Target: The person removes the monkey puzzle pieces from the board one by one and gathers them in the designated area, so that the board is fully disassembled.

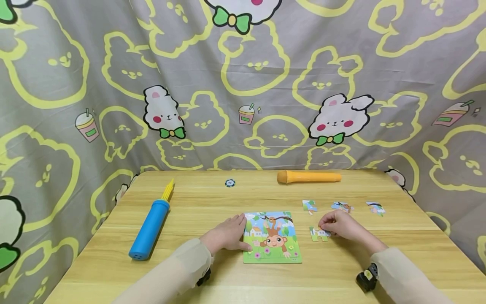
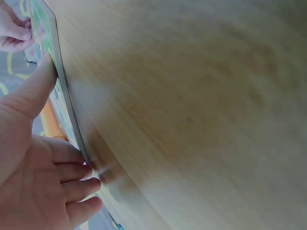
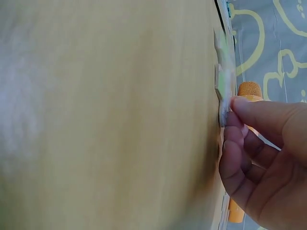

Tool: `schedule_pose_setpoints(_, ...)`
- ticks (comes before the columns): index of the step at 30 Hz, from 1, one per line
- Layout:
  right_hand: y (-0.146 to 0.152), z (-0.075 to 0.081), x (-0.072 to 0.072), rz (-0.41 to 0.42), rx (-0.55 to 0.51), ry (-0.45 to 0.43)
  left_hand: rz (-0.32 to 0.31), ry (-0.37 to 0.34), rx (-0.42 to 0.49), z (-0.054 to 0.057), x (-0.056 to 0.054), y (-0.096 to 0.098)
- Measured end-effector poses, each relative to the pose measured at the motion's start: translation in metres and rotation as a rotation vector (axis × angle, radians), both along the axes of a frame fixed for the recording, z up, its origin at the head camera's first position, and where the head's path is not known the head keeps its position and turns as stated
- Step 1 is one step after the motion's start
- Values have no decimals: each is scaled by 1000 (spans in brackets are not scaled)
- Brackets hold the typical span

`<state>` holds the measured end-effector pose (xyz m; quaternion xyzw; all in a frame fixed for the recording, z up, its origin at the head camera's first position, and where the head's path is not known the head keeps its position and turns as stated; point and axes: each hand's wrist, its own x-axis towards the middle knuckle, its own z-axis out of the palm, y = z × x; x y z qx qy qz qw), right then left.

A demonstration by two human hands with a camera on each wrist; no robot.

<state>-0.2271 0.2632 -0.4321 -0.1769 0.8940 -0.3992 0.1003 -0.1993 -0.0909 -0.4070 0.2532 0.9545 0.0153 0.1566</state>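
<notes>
A square picture puzzle [image 1: 271,230] showing a monkey hanging upside down lies flat on the wooden table. My left hand [image 1: 228,234] rests at its left edge; in the left wrist view the thumb [image 2: 41,81] lies on the board and the other fingers extend along its side. To the right of the board, my right hand [image 1: 343,226] pinches the right end of a puzzle piece [image 1: 316,234] between thumb and fingers. The right wrist view shows that puzzle piece [image 3: 221,88] edge-on, low over the table; whether it touches the wood I cannot tell.
Behind my right hand lie three loose puzzle pieces, the left piece [image 1: 309,205], the middle piece [image 1: 338,206] and the right piece [image 1: 376,207]. An orange microphone [image 1: 311,177] and a round chip [image 1: 230,183] lie at the back, a blue hand pump [image 1: 149,230] on the left.
</notes>
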Motion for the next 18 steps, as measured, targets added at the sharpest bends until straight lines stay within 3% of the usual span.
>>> schedule_pose_setpoints(10, -2, 6, -1, -12, -22, 2, 1, 0, -2, 0, 0, 0)
schedule_pose_setpoints(14, -9, 15, -1, -8, 10, 74, 3, -4, 2, 1, 1, 0)
schedule_pose_setpoints(18, -24, 23, -1, 21, -7, 88, 2, -4, 2, 2, 1, 0)
